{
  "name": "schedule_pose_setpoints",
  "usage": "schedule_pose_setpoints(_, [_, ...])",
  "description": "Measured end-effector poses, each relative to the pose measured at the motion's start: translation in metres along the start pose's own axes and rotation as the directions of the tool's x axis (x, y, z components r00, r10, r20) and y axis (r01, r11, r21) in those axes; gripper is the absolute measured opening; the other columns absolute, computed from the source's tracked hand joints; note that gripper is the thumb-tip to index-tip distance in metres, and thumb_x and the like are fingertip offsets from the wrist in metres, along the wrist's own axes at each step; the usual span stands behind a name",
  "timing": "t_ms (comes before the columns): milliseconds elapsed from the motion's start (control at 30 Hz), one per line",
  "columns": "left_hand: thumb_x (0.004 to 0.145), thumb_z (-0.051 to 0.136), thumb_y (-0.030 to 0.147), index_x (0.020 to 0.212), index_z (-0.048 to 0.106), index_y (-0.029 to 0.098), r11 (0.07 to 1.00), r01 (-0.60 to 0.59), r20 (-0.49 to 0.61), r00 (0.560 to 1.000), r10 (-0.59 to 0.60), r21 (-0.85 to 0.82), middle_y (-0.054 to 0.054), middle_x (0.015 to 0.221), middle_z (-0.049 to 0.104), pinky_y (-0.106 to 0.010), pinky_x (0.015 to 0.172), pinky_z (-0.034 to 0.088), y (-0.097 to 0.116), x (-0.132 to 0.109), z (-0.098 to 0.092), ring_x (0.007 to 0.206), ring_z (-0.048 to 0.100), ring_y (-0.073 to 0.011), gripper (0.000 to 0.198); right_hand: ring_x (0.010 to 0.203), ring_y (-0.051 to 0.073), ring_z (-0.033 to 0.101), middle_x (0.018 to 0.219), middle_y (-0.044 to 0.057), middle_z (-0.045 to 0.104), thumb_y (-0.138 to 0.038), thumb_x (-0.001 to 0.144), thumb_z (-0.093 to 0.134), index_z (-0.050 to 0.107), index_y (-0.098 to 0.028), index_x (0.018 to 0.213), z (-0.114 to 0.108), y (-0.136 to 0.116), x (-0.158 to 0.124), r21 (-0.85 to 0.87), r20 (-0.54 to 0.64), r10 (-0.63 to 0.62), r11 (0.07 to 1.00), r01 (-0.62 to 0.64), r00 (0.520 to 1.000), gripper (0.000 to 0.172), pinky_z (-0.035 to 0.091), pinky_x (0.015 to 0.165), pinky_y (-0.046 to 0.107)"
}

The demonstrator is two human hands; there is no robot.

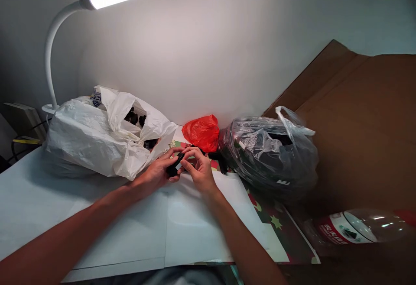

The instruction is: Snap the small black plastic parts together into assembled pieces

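My left hand (158,171) and my right hand (198,168) meet above the white sheets (182,224), both closed around a small black part (176,165). The part shows a pale face between the fingers; its exact shape is hidden. Just behind the left hand lies an open white plastic bag (97,140) with several small black pieces inside. To the right of my right hand sits a clear plastic bag (269,150) filled with dark items.
A crumpled red bag (202,131) lies against the wall behind my hands. A brown cardboard box (357,129) stands at right, with a plastic bottle (354,228) lying before it. A white gooseneck lamp (52,46) arches over the left. Patterned paper (279,228) shows under the sheets.
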State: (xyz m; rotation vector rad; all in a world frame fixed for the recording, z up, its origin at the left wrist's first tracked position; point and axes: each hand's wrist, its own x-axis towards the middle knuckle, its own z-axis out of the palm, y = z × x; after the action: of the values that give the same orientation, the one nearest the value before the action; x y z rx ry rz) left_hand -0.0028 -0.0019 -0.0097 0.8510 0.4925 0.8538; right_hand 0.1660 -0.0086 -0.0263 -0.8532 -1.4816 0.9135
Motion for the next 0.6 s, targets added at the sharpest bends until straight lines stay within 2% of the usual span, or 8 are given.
schedule_pose_setpoints(100, [0.087, 0.079, 0.04, 0.121, 0.062, 0.023, 1.0, 0.008, -0.001, 1.0, -0.008, 0.0, 0.001, 0.077, 0.054, -0.019, 0.052, 0.034, 0.001, -0.001, 0.001, 0.066, 0.049, -0.0121, 0.042, 0.098, 0.023, 0.067, 0.108, 0.008, 0.062, -0.047, 0.088, 0.078, 0.07, -0.022, 0.084, -0.001, -0.001, 0.0, -0.045, -0.019, -0.046, 0.998, 0.046, 0.999, 0.026, 0.063, 0.068, 0.032])
schedule_pose_setpoints(200, [0.087, 0.079, 0.041, 0.123, 0.062, 0.022, 1.0, 0.007, 0.006, 1.0, -0.007, 0.028, 0.001, 0.079, 0.054, -0.019, 0.054, 0.033, 0.003, -0.003, 0.001, 0.067, 0.048, -0.012, 0.044, 0.105, 0.025, 0.066, 0.107, 0.009, 0.066, -0.042, 0.088, 0.077, 0.07, -0.022, 0.082, 0.0, -0.003, 0.0, -0.122, -0.038, -0.073, 0.99, 0.068, 0.997, 0.022, 0.058, 0.072, 0.032])
schedule_pose_setpoints(333, [0.09, 0.076, 0.045, 0.131, 0.062, 0.021, 0.994, 0.008, 0.055, 0.998, -0.014, 0.106, 0.0, 0.077, 0.056, -0.021, 0.055, 0.033, 0.004, -0.003, 0.0, 0.064, 0.045, -0.0122, 0.049, 0.097, 0.023, 0.066, 0.1, 0.006, 0.069, -0.037, 0.085, 0.08, 0.069, -0.021, 0.085, 0.0, -0.007, -0.001, -0.217, -0.116, -0.078, 0.975, 0.052, 0.99, 0.019, 0.052, 0.08, 0.033])
schedule_pose_setpoints(467, [0.095, 0.071, 0.048, 0.135, 0.062, 0.022, 0.987, -0.009, 0.076, 0.997, -0.004, 0.162, -0.001, 0.078, 0.057, -0.022, 0.055, 0.033, 0.004, -0.001, -0.001, 0.064, 0.044, -0.0126, 0.049, 0.088, 0.02, 0.063, 0.098, 0.003, 0.07, -0.042, 0.079, 0.087, 0.067, -0.022, 0.099, -0.003, -0.006, 0.001, -0.229, -0.169, -0.045, 0.973, 0.006, 0.985, 0.035, 0.05, 0.08, 0.033])
schedule_pose_setpoints(533, [0.095, 0.072, 0.048, 0.131, 0.065, 0.021, 0.986, -0.033, 0.057, 0.998, 0.024, 0.162, -0.001, 0.079, 0.054, -0.021, 0.054, 0.031, 0.006, -0.001, 0.001, 0.067, 0.045, -0.0123, 0.045, 0.088, 0.02, 0.063, 0.103, 0.004, 0.071, -0.046, 0.083, 0.084, 0.068, -0.022, 0.103, -0.008, -0.002, 0.004, -0.244, -0.152, -0.061, 0.97, 0.022, 0.987, 0.036, 0.05, 0.081, 0.032])
schedule_pose_setpoints(600, [0.095, 0.074, 0.048, 0.126, 0.067, 0.02, 0.987, -0.037, 0.035, 0.999, 0.032, 0.154, 0.001, 0.078, 0.049, -0.019, 0.053, 0.03, 0.008, 0.0, 0.004, 0.067, 0.043, -0.0111, 0.042, 0.089, 0.021, 0.063, 0.103, 0.005, 0.071, -0.049, 0.092, 0.073, 0.068, -0.021, 0.101, -0.016, 0.004, 0.009, -0.273, -0.151, -0.088, 0.961, 0.044, 0.985, 0.03, 0.051, 0.084, 0.033])
